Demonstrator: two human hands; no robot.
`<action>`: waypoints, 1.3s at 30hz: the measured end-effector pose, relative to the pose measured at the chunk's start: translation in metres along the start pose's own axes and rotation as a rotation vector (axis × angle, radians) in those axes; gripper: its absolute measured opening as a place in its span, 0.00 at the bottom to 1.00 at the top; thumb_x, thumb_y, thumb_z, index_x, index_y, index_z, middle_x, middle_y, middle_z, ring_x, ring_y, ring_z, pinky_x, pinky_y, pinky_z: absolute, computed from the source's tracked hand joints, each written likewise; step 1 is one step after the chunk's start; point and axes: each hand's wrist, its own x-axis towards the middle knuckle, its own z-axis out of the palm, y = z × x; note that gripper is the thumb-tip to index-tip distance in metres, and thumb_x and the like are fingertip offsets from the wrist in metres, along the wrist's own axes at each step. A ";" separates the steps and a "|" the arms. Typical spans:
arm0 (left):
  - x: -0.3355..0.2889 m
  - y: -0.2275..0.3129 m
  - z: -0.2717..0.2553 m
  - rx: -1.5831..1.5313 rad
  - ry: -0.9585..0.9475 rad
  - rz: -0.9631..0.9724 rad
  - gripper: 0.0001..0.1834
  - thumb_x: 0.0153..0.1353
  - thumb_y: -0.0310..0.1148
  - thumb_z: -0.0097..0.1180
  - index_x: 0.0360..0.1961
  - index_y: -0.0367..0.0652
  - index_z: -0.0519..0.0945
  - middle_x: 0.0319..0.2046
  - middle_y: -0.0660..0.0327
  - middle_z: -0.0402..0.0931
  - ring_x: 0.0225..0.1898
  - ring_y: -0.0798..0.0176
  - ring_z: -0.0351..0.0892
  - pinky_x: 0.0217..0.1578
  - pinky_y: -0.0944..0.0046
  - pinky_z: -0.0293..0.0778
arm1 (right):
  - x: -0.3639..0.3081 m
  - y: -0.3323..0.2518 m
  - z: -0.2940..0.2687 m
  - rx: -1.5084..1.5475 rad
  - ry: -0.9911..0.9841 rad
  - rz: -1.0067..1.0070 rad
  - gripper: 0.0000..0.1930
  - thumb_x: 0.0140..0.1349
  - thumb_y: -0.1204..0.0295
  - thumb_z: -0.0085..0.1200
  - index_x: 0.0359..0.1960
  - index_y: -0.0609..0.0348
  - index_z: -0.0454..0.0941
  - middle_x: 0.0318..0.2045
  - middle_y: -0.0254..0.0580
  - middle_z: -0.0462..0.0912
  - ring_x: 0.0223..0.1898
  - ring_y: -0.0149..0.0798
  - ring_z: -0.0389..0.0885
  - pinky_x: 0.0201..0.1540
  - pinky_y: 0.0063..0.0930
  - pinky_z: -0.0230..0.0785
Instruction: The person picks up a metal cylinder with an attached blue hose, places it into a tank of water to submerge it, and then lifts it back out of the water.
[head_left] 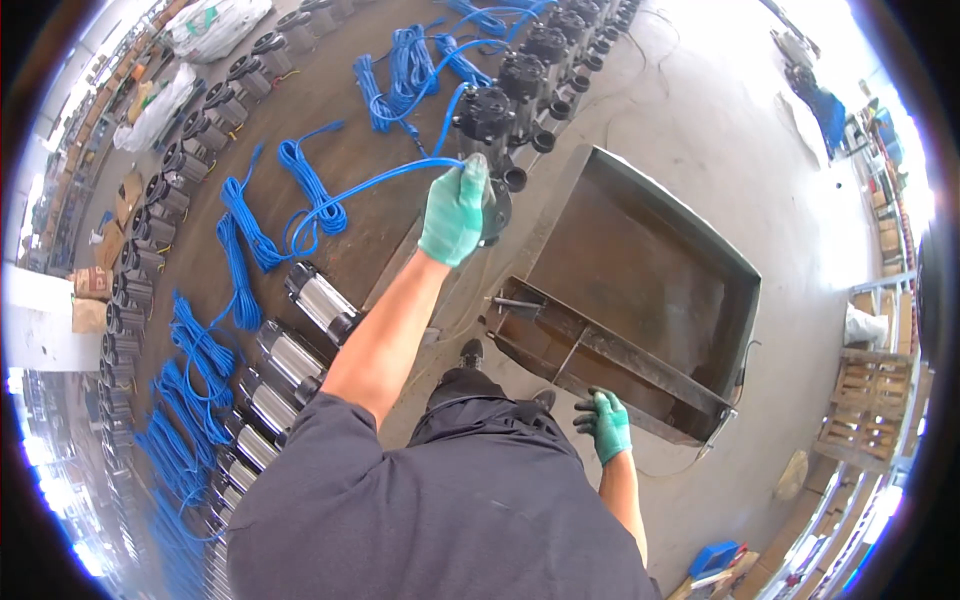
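My left hand [455, 212], in a green glove, is raised and grips a blue cable [350, 192] where it meets a black pump head [487, 112]. The cable runs left to a blue coil [305, 185] on the brown floor mat. My right hand [606, 424], also gloved in green, hangs low beside my hip with fingers loosely spread and nothing in it, just above the near edge of a rusty metal tray [640, 290].
Rows of steel-bodied pumps [300, 330] with black heads and blue cable coils [195, 380] line the mat on the left and top. White sacks [215, 25] lie at upper left. Wooden pallets [865, 395] stand at right on the concrete floor.
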 end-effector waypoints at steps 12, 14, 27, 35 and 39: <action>-0.116 0.079 0.090 -0.534 -0.313 -0.215 0.28 0.76 0.55 0.46 0.20 0.51 0.66 0.14 0.69 0.62 0.23 0.63 0.70 0.56 0.50 0.70 | 0.006 -0.049 0.022 0.243 -0.045 -0.280 0.31 0.66 0.81 0.50 0.71 0.52 0.62 0.49 0.44 0.78 0.36 0.33 0.81 0.36 0.28 0.80; -0.128 0.057 0.100 -0.497 -0.330 -0.290 0.27 0.75 0.55 0.47 0.21 0.50 0.69 0.15 0.68 0.64 0.26 0.63 0.73 0.57 0.50 0.70 | -0.004 -0.042 -0.010 0.052 0.174 -0.317 0.27 0.67 0.81 0.43 0.69 0.54 0.66 0.35 0.39 0.82 0.21 0.27 0.75 0.20 0.21 0.69; -0.198 -0.141 0.098 0.351 -0.295 -0.660 0.24 0.75 0.51 0.48 0.45 0.38 0.80 0.33 0.50 0.80 0.36 0.53 0.78 0.43 0.54 0.73 | -0.019 -0.067 -0.084 -0.982 0.538 -0.510 0.18 0.61 0.71 0.58 0.53 0.55 0.81 0.39 0.55 0.87 0.40 0.55 0.86 0.46 0.46 0.77; -0.191 -0.171 0.084 0.728 -0.435 -0.670 0.32 0.74 0.55 0.42 0.39 0.34 0.84 0.40 0.37 0.82 0.47 0.35 0.81 0.49 0.43 0.73 | -0.008 -0.074 -0.077 -1.129 0.511 -0.534 0.22 0.64 0.55 0.59 0.55 0.51 0.80 0.40 0.51 0.86 0.42 0.54 0.86 0.47 0.46 0.77; -0.195 -0.157 0.079 0.784 -0.458 -0.448 0.29 0.71 0.55 0.50 0.42 0.35 0.85 0.34 0.49 0.85 0.37 0.52 0.84 0.45 0.54 0.76 | -0.011 -0.039 -0.106 -0.615 0.406 -0.579 0.31 0.68 0.49 0.58 0.67 0.51 0.70 0.41 0.52 0.84 0.39 0.46 0.85 0.45 0.40 0.76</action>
